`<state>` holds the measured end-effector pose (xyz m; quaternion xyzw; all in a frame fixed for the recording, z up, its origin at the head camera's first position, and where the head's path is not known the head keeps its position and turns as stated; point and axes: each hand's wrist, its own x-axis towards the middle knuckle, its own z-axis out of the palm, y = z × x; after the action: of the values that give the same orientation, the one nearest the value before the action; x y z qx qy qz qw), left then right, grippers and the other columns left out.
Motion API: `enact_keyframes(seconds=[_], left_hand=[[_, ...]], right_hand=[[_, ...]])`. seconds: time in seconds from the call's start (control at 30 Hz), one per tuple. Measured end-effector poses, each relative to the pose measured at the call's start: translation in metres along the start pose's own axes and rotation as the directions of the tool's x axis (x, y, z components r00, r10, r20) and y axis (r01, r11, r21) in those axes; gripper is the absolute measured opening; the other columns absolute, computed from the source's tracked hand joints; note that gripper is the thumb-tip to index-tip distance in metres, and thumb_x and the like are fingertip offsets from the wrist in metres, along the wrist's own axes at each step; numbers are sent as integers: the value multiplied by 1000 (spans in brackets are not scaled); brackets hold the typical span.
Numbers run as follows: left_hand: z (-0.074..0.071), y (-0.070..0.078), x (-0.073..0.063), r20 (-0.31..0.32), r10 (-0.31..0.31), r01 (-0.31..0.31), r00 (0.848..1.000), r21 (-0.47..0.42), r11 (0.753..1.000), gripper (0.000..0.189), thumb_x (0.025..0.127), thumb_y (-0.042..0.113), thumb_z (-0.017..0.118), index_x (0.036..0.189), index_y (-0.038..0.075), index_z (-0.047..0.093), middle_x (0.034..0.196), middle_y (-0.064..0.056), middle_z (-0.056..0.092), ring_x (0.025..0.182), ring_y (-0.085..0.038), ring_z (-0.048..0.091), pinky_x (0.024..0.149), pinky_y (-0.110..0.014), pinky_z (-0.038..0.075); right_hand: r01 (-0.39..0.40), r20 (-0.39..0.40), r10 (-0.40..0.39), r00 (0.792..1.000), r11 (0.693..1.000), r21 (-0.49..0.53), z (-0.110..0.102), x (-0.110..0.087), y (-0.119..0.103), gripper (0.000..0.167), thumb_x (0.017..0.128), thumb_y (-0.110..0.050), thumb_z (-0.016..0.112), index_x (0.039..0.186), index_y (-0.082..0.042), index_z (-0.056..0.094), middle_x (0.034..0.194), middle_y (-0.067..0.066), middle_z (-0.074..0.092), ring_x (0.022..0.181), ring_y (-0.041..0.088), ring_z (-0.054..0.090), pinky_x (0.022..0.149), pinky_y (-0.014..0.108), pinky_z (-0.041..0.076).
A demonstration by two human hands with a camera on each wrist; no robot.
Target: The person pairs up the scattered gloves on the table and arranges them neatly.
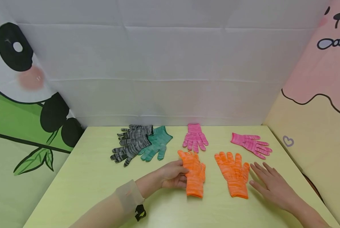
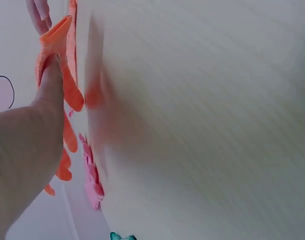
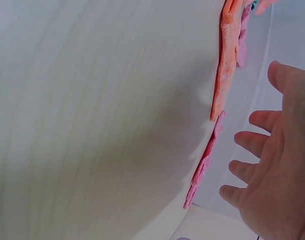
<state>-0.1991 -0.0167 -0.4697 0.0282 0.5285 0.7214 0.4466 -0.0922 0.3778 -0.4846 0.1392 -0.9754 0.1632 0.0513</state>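
Orange knit gloves make a pair near the front of the table. My left hand (image 1: 174, 175) pinches the left orange glove (image 1: 195, 177) at its side, thumb on top, and in the left wrist view this glove (image 2: 56, 42) is lifted off the tabletop, its fingers hanging. The other orange glove (image 1: 234, 177) lies flat, fingers pointing away from me. Just to its right hovers my right hand (image 1: 273, 186), fingers spread and holding nothing; the right wrist view shows the palm (image 3: 277, 185) above the table.
Two grey-black striped gloves (image 1: 132, 147) overlap a green glove (image 1: 158, 144) at the back left. One pink glove (image 1: 195, 137) lies at back centre, another pink glove (image 1: 252, 144) at back right. A white backdrop (image 1: 170, 72) stands behind the pale yellow table (image 1: 87, 190).
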Motion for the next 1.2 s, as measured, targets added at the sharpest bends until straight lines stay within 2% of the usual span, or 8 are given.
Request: enact_keyframes(seconds=[0.13,0.4,0.5,0.73,0.83,1.03,1.1,1.2], left_hand=[[7,6,4,69,33,-31,997,-37,999,47,108,3,40,154,5,28,129,-21,65,117,-36,65,97,-55,52],[32,5,32,74,89,-86,993,-42,995,43,108,3,41,151,5,38,128,-19,65,116,-34,66,95,-54,54],[45,3,46,84,104,-101,991,-47,994,42,108,3,41,150,5,39,128,-18,66,116,-34,66,95,-54,54],[75,-3,74,69,128,-126,989,-41,991,36,107,0,40,142,8,46,123,-16,68,113,-33,67,92,-52,56],[87,-7,85,59,122,-120,991,-41,992,35,107,0,39,140,9,47,121,-15,68,112,-33,68,93,-55,55],[107,-15,102,75,81,-76,994,-69,995,31,108,0,39,137,9,44,120,-17,66,114,-37,66,97,-64,48],[111,-16,105,98,54,-44,994,-100,994,37,108,2,38,144,9,40,124,-19,65,118,-41,63,100,-67,44],[114,-17,107,132,21,0,991,-154,988,52,110,4,37,159,12,24,130,-22,62,123,-46,59,102,-69,40]], right_hand=[[1,-12,-1,1000,1000,-2,-2,-1,2,70,103,-42,60,157,-2,39,158,24,39,150,47,21,122,32,-12],[-6,-56,6,998,1000,-10,-7,-5,6,71,103,-41,61,159,-5,37,160,20,37,154,38,16,122,28,-10],[-11,-71,11,997,1000,-4,-7,-7,9,70,103,-40,62,159,-6,36,161,19,37,154,38,17,123,32,-6],[-36,-103,35,994,999,-2,-8,-12,17,66,104,-33,61,159,-6,37,158,23,39,148,48,25,124,55,7],[-53,-110,52,993,999,-3,-10,-14,21,65,104,-32,61,159,-6,37,157,25,40,145,50,27,122,59,10],[-64,-124,62,990,998,-8,-11,-17,25,65,104,-30,60,159,-6,36,156,26,41,143,52,29,123,56,7],[-62,-129,60,990,998,-9,-10,-17,27,65,104,-30,60,159,-7,36,155,26,42,143,53,30,124,55,6],[-60,-138,58,989,998,-11,-9,-19,28,65,104,-30,60,160,-8,36,155,26,42,143,52,30,124,54,5]])
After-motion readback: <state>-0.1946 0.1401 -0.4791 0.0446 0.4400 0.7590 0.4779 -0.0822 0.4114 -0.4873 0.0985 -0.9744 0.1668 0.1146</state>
